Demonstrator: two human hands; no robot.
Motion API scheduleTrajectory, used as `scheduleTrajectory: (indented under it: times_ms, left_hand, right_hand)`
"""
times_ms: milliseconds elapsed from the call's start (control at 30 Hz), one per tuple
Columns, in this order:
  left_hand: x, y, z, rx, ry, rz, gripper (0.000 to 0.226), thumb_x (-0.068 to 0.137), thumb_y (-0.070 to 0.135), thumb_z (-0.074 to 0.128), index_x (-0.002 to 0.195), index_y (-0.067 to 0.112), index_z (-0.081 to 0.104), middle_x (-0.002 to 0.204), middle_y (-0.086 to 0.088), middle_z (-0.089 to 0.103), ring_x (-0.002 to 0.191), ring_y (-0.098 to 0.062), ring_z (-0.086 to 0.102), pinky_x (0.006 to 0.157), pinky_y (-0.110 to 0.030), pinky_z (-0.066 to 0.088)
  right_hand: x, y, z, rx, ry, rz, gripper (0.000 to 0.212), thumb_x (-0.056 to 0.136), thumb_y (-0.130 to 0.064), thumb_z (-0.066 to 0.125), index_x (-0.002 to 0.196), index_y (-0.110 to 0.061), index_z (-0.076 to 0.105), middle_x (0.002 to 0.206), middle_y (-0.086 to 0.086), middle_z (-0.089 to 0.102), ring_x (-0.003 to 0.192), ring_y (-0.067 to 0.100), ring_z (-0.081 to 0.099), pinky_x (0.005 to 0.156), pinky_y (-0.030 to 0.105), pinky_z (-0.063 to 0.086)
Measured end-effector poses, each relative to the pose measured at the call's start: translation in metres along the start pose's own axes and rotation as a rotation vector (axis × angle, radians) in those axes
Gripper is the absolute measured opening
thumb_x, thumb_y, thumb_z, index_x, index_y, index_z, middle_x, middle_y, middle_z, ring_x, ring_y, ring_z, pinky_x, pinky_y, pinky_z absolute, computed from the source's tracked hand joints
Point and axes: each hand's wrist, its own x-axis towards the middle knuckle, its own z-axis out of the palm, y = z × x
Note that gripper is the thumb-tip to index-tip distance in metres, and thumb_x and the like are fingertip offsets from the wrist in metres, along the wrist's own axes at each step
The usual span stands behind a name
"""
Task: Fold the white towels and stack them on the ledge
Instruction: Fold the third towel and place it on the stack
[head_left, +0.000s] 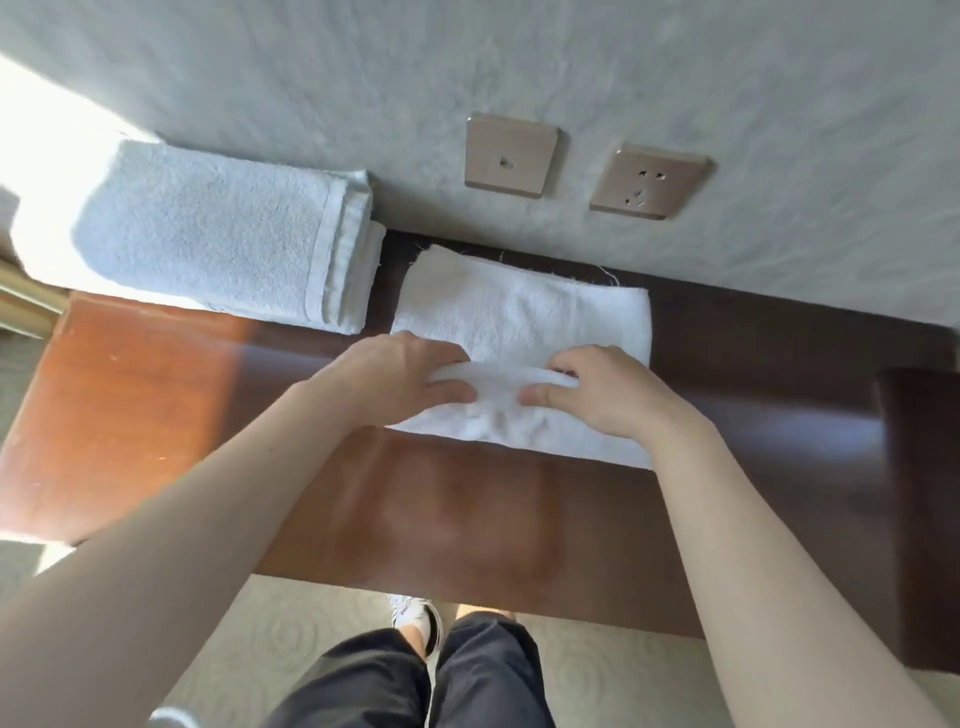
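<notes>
Both hands pinch a towel fold on the glossy wooden ledge below two wall sockets

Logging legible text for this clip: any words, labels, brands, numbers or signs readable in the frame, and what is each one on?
None readable.
Folded towel stack: no tag or lettering shows.
Towel being folded, pinched by the left hand and right hand: plain white.
Wall socket and wall plate beside it: only holes, no markings.
Shoe: too blurred to tell.

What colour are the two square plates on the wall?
Both square wall plates are a brushed bronze-beige, seen in the head view.
</notes>
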Motion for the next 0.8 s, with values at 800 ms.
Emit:
scheduleTrajectory:
  times_ms: [800]
  left_hand:
    - [0.146,-0.030,0.009,0.292,0.625,-0.022,0.061,0.097,0.067,0.035,0.097,0.015,0.067,0.087,0.000,0.068,0.081,-0.027,0.061,0.081,-0.041,0.041]
  right_hand:
    - [0.148,0.047,-0.030,-0.271,0.478,-0.054,0.052,0.104,-0.055,0.031,0.070,-0.019,0.047,0.057,-0.009,0.043,0.062,0.025,0.050,0.056,0.034,0.027]
